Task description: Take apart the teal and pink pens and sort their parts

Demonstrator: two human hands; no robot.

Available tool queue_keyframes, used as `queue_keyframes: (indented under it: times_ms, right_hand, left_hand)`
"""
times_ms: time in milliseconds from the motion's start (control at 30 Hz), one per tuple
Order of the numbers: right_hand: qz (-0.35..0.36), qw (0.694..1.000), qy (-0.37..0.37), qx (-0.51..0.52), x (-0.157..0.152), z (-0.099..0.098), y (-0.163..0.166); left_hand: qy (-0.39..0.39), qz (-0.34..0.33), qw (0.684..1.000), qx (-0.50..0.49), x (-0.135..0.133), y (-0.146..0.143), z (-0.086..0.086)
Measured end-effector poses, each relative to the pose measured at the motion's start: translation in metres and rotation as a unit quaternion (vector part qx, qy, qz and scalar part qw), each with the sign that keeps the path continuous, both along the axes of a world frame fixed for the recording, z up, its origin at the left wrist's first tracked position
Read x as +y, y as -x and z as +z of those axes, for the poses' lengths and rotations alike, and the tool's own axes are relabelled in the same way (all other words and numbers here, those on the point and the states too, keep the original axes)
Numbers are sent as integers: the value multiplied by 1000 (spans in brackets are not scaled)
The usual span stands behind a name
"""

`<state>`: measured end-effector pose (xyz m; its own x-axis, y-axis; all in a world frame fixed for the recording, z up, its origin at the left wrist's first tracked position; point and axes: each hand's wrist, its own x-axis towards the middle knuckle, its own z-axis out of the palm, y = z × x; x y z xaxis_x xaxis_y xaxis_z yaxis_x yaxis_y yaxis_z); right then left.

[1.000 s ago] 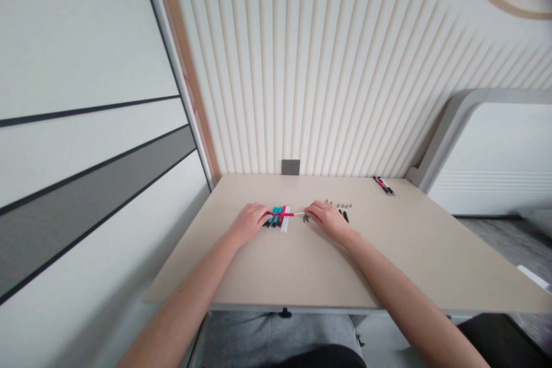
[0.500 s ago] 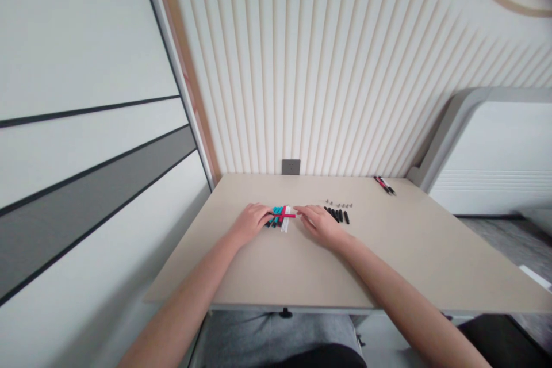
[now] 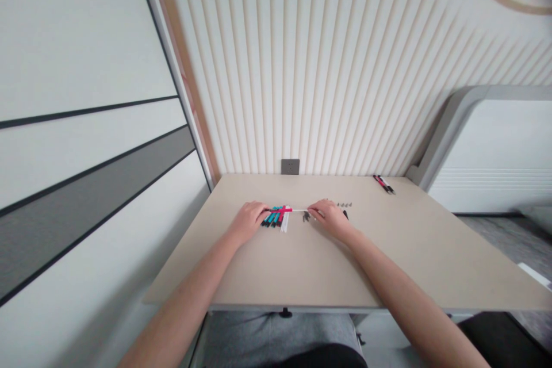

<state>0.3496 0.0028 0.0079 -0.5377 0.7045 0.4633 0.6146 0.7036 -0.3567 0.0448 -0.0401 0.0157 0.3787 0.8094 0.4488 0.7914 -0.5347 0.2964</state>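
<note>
My left hand (image 3: 250, 217) is closed on a red pen barrel (image 3: 285, 210), which lies level and points right. A thin white refill (image 3: 299, 210) runs from the barrel's right end to the pinched fingers of my right hand (image 3: 330, 217). How far the refill sits inside the barrel is hidden. Beneath the red barrel lie several teal pen barrels (image 3: 271, 219) with black ends, and several white refills (image 3: 284, 224) sit to their right. Black pen pieces (image 3: 306, 217) show by my right fingertips; my right hand covers most of that row.
Several small grey pen tips (image 3: 344, 204) lie behind my right hand. At the back right of the table (image 3: 276, 270) are pens (image 3: 383, 184), one red and black, one white and black. A wall socket (image 3: 290, 167) is behind the table; a white cabinet (image 3: 86, 184) borders the left.
My right hand has shifted right, now over the black pieces, and a longer stretch of white refill shows between the hands. The red barrel has risen slightly and moved a little left.
</note>
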Motion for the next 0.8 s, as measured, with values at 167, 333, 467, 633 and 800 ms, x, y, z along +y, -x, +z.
queue_keyframes:
  times_ms: [167, 333, 467, 633, 800]
  right_hand:
    - [21, 999, -4, 29, -4, 2, 3]
    - [33, 998, -10, 57, -6, 2, 4]
    - [57, 996, -25, 65, -9, 4, 6]
    - [50, 997, -15, 63, -13, 7, 9]
    - [32, 999, -4, 44, -12, 7, 9]
  left_hand:
    - [-4, -7, 1000, -9, 1, 2, -2]
    - [-6, -37, 999, -12, 2, 3, -4]
    - [-8, -45, 999, -14, 0, 3, -2]
    - [-8, -41, 999, -22, 1, 2, -1]
    - [-14, -50, 999, -14, 2, 1, -1]
